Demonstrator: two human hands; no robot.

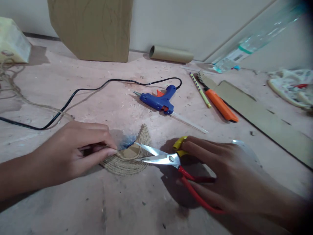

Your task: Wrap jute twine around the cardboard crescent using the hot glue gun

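Observation:
My left hand (83,150) is closed in a pinch at the left side of a teardrop-shaped piece wound with twine (124,168). From its fingertips a thin, dark blue wispy piece (127,142) reaches towards the scissors; its exact kind is unclear. My right hand (227,169) grips scissors (168,159) with one yellow and one red handle. Their blades are spread, pointing left over the right part of the twine-wound piece, the upper tip close to the blue wisp. Bare cardboard shows inside the twine rows.
Beyond the hands lies a blue glue gun (157,101) with a black cord (110,80). To its right are a pencil (200,89), an orange cutter (221,106) and a cardboard strip (266,117). Behind stand a cardboard sheet (93,31), a cardboard tube (171,54) and a plastic bottle (254,44).

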